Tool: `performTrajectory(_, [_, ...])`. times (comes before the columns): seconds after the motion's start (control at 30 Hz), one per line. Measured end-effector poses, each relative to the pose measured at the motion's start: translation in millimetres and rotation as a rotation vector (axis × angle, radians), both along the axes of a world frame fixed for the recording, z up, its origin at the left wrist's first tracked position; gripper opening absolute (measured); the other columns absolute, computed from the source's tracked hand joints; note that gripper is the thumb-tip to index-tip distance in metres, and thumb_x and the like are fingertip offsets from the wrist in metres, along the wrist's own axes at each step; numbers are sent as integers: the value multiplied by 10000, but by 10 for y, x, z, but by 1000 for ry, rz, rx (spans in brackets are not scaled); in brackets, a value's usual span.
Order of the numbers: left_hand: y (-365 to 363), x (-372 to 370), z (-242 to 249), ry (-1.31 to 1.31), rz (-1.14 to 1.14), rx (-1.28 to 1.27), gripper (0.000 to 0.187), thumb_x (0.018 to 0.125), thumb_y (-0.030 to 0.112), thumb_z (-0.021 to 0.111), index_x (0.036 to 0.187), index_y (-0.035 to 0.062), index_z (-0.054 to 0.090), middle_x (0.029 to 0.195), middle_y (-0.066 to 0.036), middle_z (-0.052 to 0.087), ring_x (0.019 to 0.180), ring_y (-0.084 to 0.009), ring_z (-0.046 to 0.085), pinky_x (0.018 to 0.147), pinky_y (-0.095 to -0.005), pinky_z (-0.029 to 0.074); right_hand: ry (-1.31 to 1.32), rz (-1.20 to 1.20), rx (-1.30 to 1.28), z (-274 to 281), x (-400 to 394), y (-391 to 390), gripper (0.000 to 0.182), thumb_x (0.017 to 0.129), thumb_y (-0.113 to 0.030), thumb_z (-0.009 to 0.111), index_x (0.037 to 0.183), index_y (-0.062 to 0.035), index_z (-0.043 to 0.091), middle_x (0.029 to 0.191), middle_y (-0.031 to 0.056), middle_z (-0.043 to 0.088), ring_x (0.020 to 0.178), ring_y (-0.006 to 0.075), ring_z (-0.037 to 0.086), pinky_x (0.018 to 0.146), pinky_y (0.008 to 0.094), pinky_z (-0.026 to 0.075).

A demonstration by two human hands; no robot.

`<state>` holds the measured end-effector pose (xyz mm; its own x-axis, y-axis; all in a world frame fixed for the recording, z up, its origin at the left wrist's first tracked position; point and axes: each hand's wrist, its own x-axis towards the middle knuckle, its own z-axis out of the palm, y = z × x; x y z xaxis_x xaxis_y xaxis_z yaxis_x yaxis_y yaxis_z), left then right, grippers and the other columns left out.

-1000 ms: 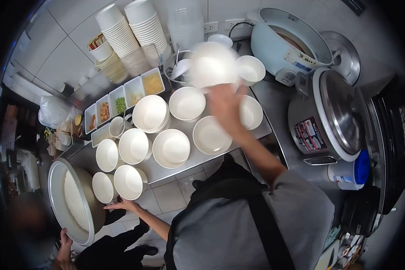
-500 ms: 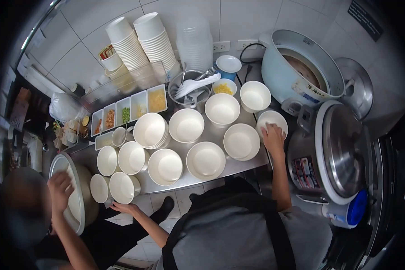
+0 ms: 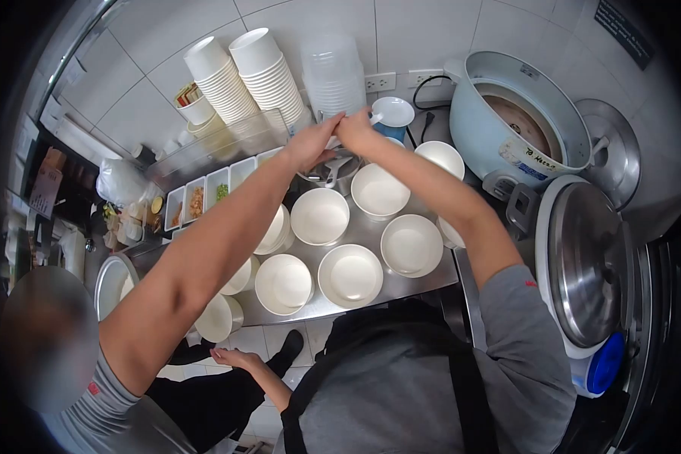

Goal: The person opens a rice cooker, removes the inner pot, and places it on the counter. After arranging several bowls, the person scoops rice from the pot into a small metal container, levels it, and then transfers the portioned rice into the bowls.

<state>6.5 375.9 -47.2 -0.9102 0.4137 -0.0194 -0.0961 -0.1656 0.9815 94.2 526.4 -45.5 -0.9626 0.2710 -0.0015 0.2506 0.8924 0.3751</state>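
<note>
My right hand (image 3: 356,130) reaches over the metal pot (image 3: 348,180) at the back of the counter. Its fingers are closed, and the end of a white plastic utensil (image 3: 376,119) sticks out beside them. A co-worker's hand (image 3: 315,141) meets mine there, hiding much of what lies between. My left hand (image 3: 237,358) hangs low at the counter's front, palm up and fingers apart, holding nothing. Just above it is a white paper bowl (image 3: 219,318). Several more white bowls (image 3: 349,276) stand on the steel counter (image 3: 306,256) below my right arm.
Stacked paper bowls (image 3: 263,72) and clear plastic containers (image 3: 333,72) stand by the wall. Topping trays (image 3: 197,198) sit behind the co-worker's arm. A blue-grey cooker (image 3: 499,129) and a lidded rice cooker (image 3: 594,265) are on the right. The co-worker stands close on my left.
My right hand has left the bowl at the right and moved to the metal pot. The co-worker's arm now stretches across the counter to the same spot. My left hand has shifted slightly right.
</note>
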Motion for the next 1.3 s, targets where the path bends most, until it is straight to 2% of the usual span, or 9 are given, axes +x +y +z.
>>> performTrajectory(0.1, [599,-57,293,-3,-130,-24,525,900,252,462,1319,29,238,1283,-143,310,1143,-271,381,987,-413,321,-22,121,75,118,77,182,242,838,-265,549,1037,-187,662,1071,20,640,1048,231,568,834,635,374])
performTrajectory(0.23, [813,-142,452,29,-141,-21,507,894,236,476,1296,20,254,1257,-143,315,1130,-270,378,983,-413,317,7,271,118,386,381,42,255,773,-227,591,1001,-115,612,892,58,639,811,227,633,680,447,474])
performTrajectory(0.27, [790,-168,451,41,-121,-10,502,893,231,480,1290,18,258,1251,-143,317,1127,-269,377,982,-414,316,226,428,288,379,461,108,176,772,-201,569,909,-91,564,772,56,612,681,208,622,571,357,447])
performTrajectory(0.5, [-660,-118,-116,182,260,17,470,883,203,504,1248,2,287,1207,-144,327,1105,-266,370,975,-415,308,179,567,371,999,972,-126,182,772,-144,550,925,-78,479,694,80,581,598,199,596,494,308,440])
performTrajectory(0.67, [-2405,972,-965,278,669,-259,448,876,182,522,1219,-10,307,1175,-145,334,1090,-264,366,970,-416,303,190,395,-44,1123,1250,-108,167,760,-112,572,904,-49,515,661,111,594,611,239,621,517,366,492])
performTrajectory(0.73, [-2430,1202,-952,338,650,-273,438,867,160,529,1207,-12,313,1168,-149,334,1089,-267,362,968,-415,299,111,249,-189,1089,1353,44,183,773,-96,574,940,-39,524,679,115,602,606,227,620,515,362,500])
performTrajectory(0.83, [-2505,1618,-854,495,623,-332,414,838,95,551,1170,-18,330,1148,-160,335,1087,-274,350,961,-411,288,161,-338,-1074,1234,1427,303,236,854,-106,509,1077,-30,527,680,65,574,575,116,577,470,270,481])
performTrajectory(1.07, [-2536,1967,-653,851,526,-504,356,817,8,573,1126,0,396,1128,-157,389,1064,-275,392,937,-399,309,324,-143,-1540,1839,1358,-281,278,875,-211,561,1103,-57,518,777,34,602,597,66,543,490,211,449])
performTrajectory(1.3, [-2530,2101,-401,824,320,-446,238,801,-34,556,1026,9,490,1028,-176,510,964,-307,493,875,-385,372,339,-53,-1747,2069,1465,-578,328,889,-213,552,1154,-36,474,767,41,603,558,48,533,465,169,451])
